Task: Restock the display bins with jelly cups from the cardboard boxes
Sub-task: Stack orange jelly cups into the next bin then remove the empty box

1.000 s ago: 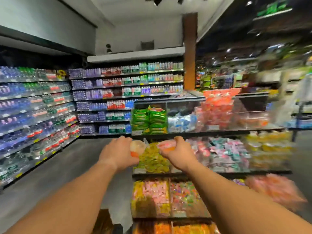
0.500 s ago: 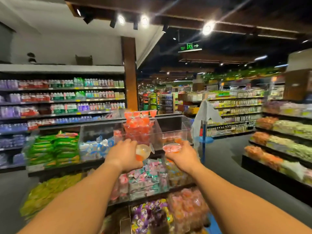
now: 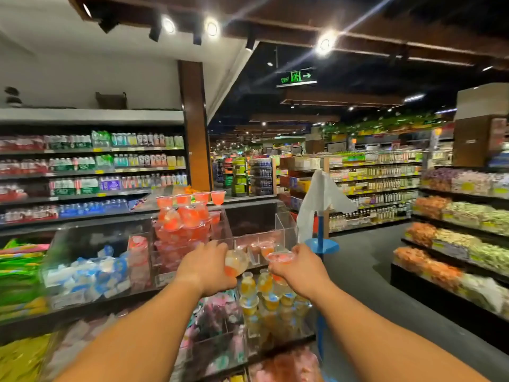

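Before the nearly empty clear bin (image 3: 257, 238), each hand, left (image 3: 205, 267) and right (image 3: 298, 267), grips one jelly cup (image 3: 236, 261)

Single head view, wide-angle, facing forward over display bins (image 3: 256, 238) down aisle, close; edges seemingly blurred

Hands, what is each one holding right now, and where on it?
Left hand grips a jelly cup round its side; right hand cradles another jelly cup from beneath.
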`<state>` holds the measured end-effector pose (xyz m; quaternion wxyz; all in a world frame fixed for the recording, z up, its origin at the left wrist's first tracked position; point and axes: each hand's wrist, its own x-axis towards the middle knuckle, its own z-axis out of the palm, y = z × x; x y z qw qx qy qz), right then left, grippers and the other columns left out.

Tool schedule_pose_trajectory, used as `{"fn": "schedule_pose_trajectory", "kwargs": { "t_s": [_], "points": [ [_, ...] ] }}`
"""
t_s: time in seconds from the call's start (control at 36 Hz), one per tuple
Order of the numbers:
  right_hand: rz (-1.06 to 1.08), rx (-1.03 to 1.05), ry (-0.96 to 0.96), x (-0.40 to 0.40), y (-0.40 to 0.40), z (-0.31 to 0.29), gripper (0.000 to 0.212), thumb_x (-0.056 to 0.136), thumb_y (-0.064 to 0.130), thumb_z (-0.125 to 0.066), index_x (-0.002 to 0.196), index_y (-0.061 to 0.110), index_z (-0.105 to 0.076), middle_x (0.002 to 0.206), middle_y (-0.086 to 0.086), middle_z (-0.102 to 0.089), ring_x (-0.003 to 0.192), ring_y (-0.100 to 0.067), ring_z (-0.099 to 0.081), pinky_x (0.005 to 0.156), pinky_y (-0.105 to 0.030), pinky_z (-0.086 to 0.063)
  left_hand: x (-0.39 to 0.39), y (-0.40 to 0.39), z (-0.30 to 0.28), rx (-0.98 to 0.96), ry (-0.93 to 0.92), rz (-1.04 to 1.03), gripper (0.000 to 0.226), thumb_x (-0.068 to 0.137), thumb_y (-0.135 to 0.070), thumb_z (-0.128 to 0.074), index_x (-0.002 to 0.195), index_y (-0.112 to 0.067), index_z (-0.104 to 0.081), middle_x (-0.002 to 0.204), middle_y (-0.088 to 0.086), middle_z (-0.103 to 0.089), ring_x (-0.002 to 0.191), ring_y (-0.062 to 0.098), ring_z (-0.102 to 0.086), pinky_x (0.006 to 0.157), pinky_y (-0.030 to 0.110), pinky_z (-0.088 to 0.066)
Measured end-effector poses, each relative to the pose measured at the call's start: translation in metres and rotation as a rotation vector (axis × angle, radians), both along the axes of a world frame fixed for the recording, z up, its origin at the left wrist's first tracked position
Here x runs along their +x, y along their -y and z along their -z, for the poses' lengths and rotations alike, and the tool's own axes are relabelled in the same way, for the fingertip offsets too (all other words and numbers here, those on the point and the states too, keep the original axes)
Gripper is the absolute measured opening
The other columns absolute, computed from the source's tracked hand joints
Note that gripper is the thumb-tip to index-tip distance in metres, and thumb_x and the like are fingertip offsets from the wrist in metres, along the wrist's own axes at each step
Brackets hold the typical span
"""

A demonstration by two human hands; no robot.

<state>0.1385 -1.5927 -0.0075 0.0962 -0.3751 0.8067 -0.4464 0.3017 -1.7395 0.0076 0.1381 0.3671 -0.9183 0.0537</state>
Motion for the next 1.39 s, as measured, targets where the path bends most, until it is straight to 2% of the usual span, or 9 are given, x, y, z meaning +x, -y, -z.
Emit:
{"fn": "schedule_pose_trajectory", "kwargs": {
  "t_s": [0.14, 0.33, 0.53, 0.67, 0.75, 0.94, 1.08, 1.25, 1.39],
  "points": [
    [-0.090, -0.006, -0.023, -0.063, 0.050, 0.001, 0.077, 0.082, 0.042, -0.075, 0.144, 0.015, -0.038, 0.135, -0.007, -0.057, 0.116, -0.026, -0.056, 0.087, -0.031, -0.044, -0.051, 0.039, -0.004, 0.000, -0.040, -0.066, 0.058, 0.076, -0.058, -0.065, 0.123, -0.025, -0.053, 0.125, 0.001, -0.054, 0.120, 0.027, -0.050, 0.096, 0.043, -0.048],
    [-0.217, 0.106, -0.109, -0.135, 0.134, 0.000, 0.076, 0.068, 0.054, -0.078, 0.129, 0.014, -0.055, 0.120, -0.005, -0.061, 0.097, -0.022, -0.059, 0.071, -0.030, -0.044, -0.114, 0.087, -0.005, -0.003, -0.007, -0.162, 0.066, 0.074, -0.057, -0.072, 0.129, -0.026, -0.051, 0.132, 0.000, -0.052, 0.124, 0.025, -0.049, 0.097, 0.043, -0.048],
    [-0.248, 0.136, -0.206, -0.180, 0.212, -0.007, 0.071, 0.071, 0.052, -0.069, 0.125, 0.006, -0.056, 0.123, -0.010, -0.052, 0.103, -0.027, -0.056, 0.080, -0.037, -0.049, -0.157, 0.145, -0.020, -0.032, -0.053, -0.197, 0.062, 0.079, -0.052, -0.073, 0.130, -0.024, -0.052, 0.133, 0.002, -0.054, 0.122, 0.026, -0.050, 0.096, 0.042, -0.048],
    [-0.293, 0.113, -0.225, -0.201, 0.251, -0.015, 0.056, 0.091, 0.037, -0.066, 0.137, 0.009, -0.050, 0.141, -0.012, -0.041, 0.130, -0.032, -0.040, 0.102, -0.040, -0.039, -0.184, 0.182, -0.030, -0.048, -0.051, -0.199, 0.074, 0.078, -0.052, -0.071, 0.143, -0.026, -0.046, 0.143, 0.000, -0.050, 0.132, 0.028, -0.044, 0.102, 0.044, -0.046],
    [-0.279, 0.130, -0.210, -0.216, 0.275, -0.020, 0.047, 0.090, 0.030, -0.067, 0.129, 0.008, -0.053, 0.140, -0.017, -0.043, 0.128, -0.034, -0.043, 0.100, -0.039, -0.040, -0.196, 0.204, -0.033, -0.077, -0.082, -0.214, 0.074, 0.077, -0.053, -0.071, 0.141, -0.024, -0.048, 0.139, 0.002, -0.052, 0.129, 0.029, -0.048, 0.103, 0.047, -0.046],
    [-0.221, 0.215, -0.226, -0.239, 0.331, -0.014, 0.076, 0.076, 0.045, -0.072, 0.135, 0.007, -0.045, 0.126, -0.010, -0.049, 0.111, -0.029, -0.055, 0.086, -0.038, -0.051, -0.216, 0.243, -0.037, -0.081, -0.142, -0.264, 0.081, 0.074, -0.056, -0.072, 0.145, -0.028, -0.044, 0.141, -0.001, -0.051, 0.128, 0.026, -0.049, 0.102, 0.046, -0.047],
    [-0.292, 0.316, -0.340, -0.242, 0.363, -0.007, 0.066, 0.071, 0.052, -0.071, 0.120, 0.009, -0.057, 0.109, -0.006, -0.061, 0.104, -0.030, -0.059, 0.086, -0.038, -0.052, -0.222, 0.263, -0.034, -0.060, -0.172, -0.308, 0.083, 0.074, -0.056, -0.074, 0.147, -0.031, -0.043, 0.142, 0.000, -0.050, 0.129, 0.027, -0.048, 0.105, 0.047, -0.045],
    [-0.439, 0.480, -0.309, -0.238, 0.385, 0.006, 0.042, 0.075, 0.048, -0.082, 0.075, 0.014, -0.056, 0.083, -0.004, -0.063, 0.084, -0.024, -0.065, 0.073, -0.034, -0.054, -0.228, 0.280, -0.023, -0.051, -0.169, -0.371, 0.081, 0.077, -0.059, -0.073, 0.145, -0.025, -0.044, 0.142, 0.004, -0.051, 0.127, 0.029, -0.051, 0.103, 0.045, -0.045],
    [-0.552, 0.667, -0.294, -0.234, 0.395, 0.012, 0.049, 0.088, 0.046, -0.073, 0.119, 0.009, -0.066, 0.118, -0.009, -0.063, 0.111, -0.029, -0.060, 0.099, -0.041, -0.050, -0.237, 0.287, -0.014, -0.044, -0.138, -0.360, 0.082, 0.076, -0.058, -0.075, 0.144, -0.024, -0.045, 0.142, 0.004, -0.052, 0.127, 0.030, -0.052, 0.104, 0.047, -0.046]
  ]
}}
